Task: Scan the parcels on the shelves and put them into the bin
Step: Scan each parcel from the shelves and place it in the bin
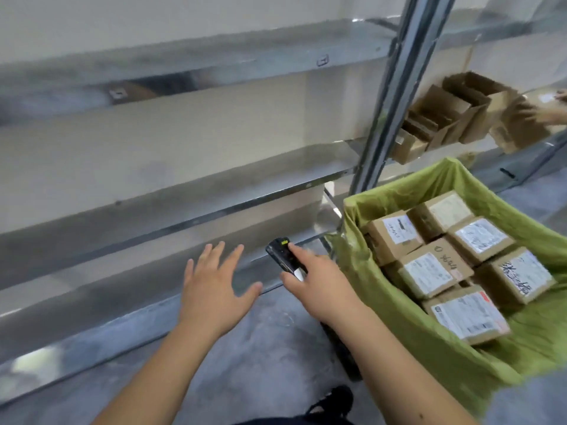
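scanner out, bin already filling up

left hand [214, 283] is spread wide, holding nothing, right hand [319, 280] grips the black handheld scanner [283, 256] with index finger on top. right of that, labelled brown cardboard parcels [429, 271] sit packed in the green-lined bin [408, 314]. further back, more plain cardboard boxes [445, 118] sit at the right end of the grey metal shelves [184, 191].
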Motion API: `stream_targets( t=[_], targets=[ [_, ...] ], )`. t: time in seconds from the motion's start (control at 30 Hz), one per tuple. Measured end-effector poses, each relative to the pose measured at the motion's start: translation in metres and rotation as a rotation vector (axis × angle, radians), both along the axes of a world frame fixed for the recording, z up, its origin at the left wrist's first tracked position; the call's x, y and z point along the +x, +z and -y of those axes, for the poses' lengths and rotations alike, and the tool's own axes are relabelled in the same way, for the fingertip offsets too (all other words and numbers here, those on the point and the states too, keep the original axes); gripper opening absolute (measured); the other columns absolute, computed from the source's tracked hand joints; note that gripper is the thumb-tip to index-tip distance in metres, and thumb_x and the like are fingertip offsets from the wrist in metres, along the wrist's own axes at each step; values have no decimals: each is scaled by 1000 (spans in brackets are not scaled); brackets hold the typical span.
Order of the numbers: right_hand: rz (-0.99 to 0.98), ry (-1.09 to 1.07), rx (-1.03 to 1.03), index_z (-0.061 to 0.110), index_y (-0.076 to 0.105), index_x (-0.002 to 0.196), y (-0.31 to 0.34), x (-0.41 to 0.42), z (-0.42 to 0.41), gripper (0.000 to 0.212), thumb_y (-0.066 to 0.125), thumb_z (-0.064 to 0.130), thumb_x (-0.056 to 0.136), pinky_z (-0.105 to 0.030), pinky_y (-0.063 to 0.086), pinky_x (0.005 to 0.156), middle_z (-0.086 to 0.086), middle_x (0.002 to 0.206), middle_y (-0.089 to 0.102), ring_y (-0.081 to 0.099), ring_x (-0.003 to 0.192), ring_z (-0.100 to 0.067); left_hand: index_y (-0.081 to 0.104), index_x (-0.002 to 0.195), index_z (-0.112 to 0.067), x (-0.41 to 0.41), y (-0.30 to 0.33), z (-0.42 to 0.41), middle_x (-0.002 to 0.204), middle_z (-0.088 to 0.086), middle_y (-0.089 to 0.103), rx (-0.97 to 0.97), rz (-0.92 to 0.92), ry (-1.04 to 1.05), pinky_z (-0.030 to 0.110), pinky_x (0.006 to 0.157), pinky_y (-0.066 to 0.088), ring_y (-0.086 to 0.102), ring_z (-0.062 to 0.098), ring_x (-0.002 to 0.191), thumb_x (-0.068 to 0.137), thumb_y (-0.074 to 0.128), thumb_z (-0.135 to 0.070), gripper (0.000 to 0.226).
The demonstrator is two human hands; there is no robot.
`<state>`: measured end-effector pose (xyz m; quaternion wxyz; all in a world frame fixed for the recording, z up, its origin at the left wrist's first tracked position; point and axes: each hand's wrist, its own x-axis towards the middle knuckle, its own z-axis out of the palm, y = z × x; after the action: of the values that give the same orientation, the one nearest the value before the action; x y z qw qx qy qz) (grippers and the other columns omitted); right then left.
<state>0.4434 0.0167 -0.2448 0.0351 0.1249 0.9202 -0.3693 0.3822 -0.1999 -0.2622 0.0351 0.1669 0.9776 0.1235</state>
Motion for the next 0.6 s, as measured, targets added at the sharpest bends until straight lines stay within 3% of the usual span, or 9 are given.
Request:
stream_targets(
  t=[0.1, 0.17, 0.27, 0.4, 0.5, 0.6],
  targets=[
    [-39, 112, -7, 46, 31, 158, 7, -12, 81, 70, 56, 58, 94, -29, 44, 72, 2, 112, 53, 55, 93, -16, 23, 164, -44, 21, 22, 90, 174, 0, 19, 81, -31, 146, 47, 131, 8, 7, 21, 162, 81, 37, -84, 93],
    [-74, 199, -5, 48, 31, 157, 13, -18, 136, 69, 56, 59, 93, -27, 41, 69, 4, 106, 50, 51, 90, -13, 23, 164, -44, 35, 35, 146, 174, 0, 18, 110, -57, 229, 47, 131, 9, 7, 21, 161, 83, 42, -82, 92],
    [-131, 327, -34, 49, 35, 155, 32, -26, 216, 67, 60, 58, 93, -20, 40, 68, 8, 103, 50, 51, 88, -7, 26, 163, -43, 53, 57, 223, 174, 0, 20, 134, -120, 334, 48, 130, 12, 8, 22, 161, 85, 51, -78, 89],
    [-203, 515, -28, 48, 36, 154, 66, -43, 307, 66, 58, 59, 93, -28, 43, 72, 3, 112, 56, 54, 89, -8, 25, 164, -42, 70, 90, 310, 174, 1, 20, 135, -210, 470, 49, 129, 15, 8, 23, 162, 83, 53, -78, 92],
    [-274, 614, -11, 49, 38, 153, 98, -57, 368, 66, 59, 60, 92, -32, 48, 77, 0, 110, 56, 57, 91, -16, 23, 164, -42, 81, 115, 368, 173, 3, 21, 95, -289, 572, 48, 129, 15, 9, 24, 161, 85, 64, -73, 94],
    [-359, 715, 9, 46, 41, 152, 131, -74, 421, 63, 60, 56, 93, -33, 48, 76, 0, 104, 57, 58, 88, -17, 21, 165, -41, 86, 140, 417, 173, 3, 22, 67, -349, 671, 48, 129, 13, 10, 25, 161, 86, 61, -74, 94]
  ],
)
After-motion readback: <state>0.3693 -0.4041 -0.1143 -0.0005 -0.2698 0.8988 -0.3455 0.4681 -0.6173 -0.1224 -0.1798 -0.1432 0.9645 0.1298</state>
